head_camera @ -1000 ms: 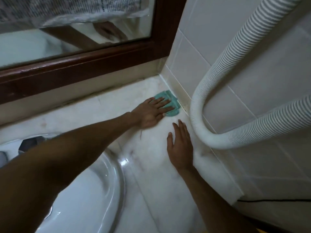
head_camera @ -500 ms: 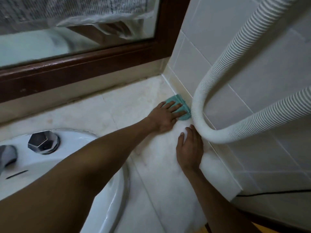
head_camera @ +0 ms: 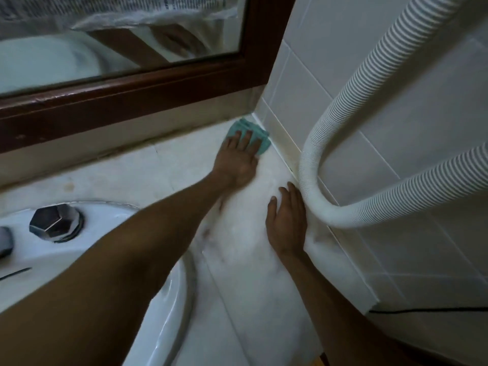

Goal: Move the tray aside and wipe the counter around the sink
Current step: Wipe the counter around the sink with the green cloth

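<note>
**Cloth worked into the back corner beside the sink**

Head view: The left hand point(head_camera: 237, 161) lies flat, fingers spread, pressing a teal cloth point(head_camera: 250, 134) onto the marble tabletop point(head_camera: 253, 273). There is no closed grip on the cloth, only an open palm bearing down on it. The cloth sits in the far corner, touching the tiled wall's point(head_camera: 343, 62) skirting and near the strip under the wooden mirror frame point(head_camera: 132, 101). The right hand point(head_camera: 286, 223) rests open and flat on the tabletop, holding nothing, its outer edge against the bend of a white corrugated hose point(head_camera: 324, 207) that loops down along the wall. The tray is not in view, so its place cannot be told.

Risks, as a judgement: a flat palm may slide off the cloth on polished stone, leaving the corner seam unwiped. The right hand could nudge the hose loop, which may swing back over the wiped strip. The left forearm crosses over the white sink point(head_camera: 169, 299) rim near the chrome tap knob point(head_camera: 54, 220); a wide sweep might knock it.

The tabletop is pale veined marble, glossy, with dark grime along the back joint and the wall seam. The room is dim; a black cable point(head_camera: 422, 310) runs along the lower wall.
</note>
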Demonstrator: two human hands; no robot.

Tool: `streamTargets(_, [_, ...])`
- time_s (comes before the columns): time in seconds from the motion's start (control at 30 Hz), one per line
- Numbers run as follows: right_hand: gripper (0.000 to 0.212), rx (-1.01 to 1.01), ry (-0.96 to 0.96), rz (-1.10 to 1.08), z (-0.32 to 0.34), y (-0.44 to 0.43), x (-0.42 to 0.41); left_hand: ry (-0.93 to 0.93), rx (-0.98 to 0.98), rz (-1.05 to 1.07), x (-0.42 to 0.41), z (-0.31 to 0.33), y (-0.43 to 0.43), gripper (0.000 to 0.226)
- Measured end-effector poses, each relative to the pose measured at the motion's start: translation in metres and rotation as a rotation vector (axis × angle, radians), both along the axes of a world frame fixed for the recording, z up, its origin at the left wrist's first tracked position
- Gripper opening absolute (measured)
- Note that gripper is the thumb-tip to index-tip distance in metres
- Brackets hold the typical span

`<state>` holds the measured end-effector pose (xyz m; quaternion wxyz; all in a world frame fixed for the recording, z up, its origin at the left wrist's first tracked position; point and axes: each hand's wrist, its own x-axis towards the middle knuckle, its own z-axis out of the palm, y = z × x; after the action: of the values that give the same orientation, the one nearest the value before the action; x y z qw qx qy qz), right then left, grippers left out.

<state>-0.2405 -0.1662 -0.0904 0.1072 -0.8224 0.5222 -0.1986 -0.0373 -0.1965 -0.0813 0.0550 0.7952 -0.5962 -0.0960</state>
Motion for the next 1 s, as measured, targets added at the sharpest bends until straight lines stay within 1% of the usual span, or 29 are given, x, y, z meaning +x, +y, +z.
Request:
streamTargets(0.07, [0.043,0.026,-0.014,-0.004,0.0,-0.002,-0.002,0.052,0.01,-0.1,-0.025,0.0,0.025,0.059])
streamTargets(0.13, [0.043,0.032,0.002,0.017,-0.001,0.0,-0.007,0.046,-0.031,-0.255,-0.03,-0.002,0.056,0.057])
streamTargets(0.2, [0.042,0.02,0.032,0.047,-0.002,0.004,-0.013,0.02,-0.037,-0.401,-0.01,-0.004,0.076,0.056])
streamTargets(0.23, [0.043,0.02,0.046,0.067,-0.003,0.006,-0.016,0.012,-0.027,-0.414,0.004,-0.004,0.077,0.057])
streamTargets(0.27, [0.043,0.022,0.056,0.09,-0.004,0.008,-0.019,0.004,-0.017,-0.369,0.017,-0.001,0.074,0.056])
streamTargets(0.33, [0.044,0.017,0.07,0.133,-0.006,0.013,-0.023,0.011,0.0,-0.159,0.03,0.004,0.061,0.054])
streamTargets(0.4, [0.045,0.014,0.076,0.156,-0.007,0.018,-0.027,0.034,-0.026,0.053,0.012,0.005,0.054,0.055])
streamTargets(0.47, [0.045,0.014,0.076,0.166,-0.008,0.025,-0.031,0.08,-0.055,0.178,-0.022,0.003,0.063,0.058])
streamTargets(0.53, [0.046,0.019,0.077,0.181,-0.008,0.033,-0.035,0.103,-0.079,0.183,-0.055,-0.002,0.09,0.059])
streamTargets(0.63, [0.052,0.041,0.104,0.229,-0.005,0.049,-0.045,0.073,-0.103,0.137,-0.093,-0.003,0.14,0.058])
streamTargets(0.73, [0.053,0.092,0.125,0.293,-0.003,0.066,-0.065,0.053,-0.091,0.142,-0.124,-0.001,0.189,0.058])
streamTargets(1.0, [0.055,0.129,0.154,0.472,0.005,0.125,-0.139,0.09,-0.044,0.291,-0.22,0.003,0.3,0.058])
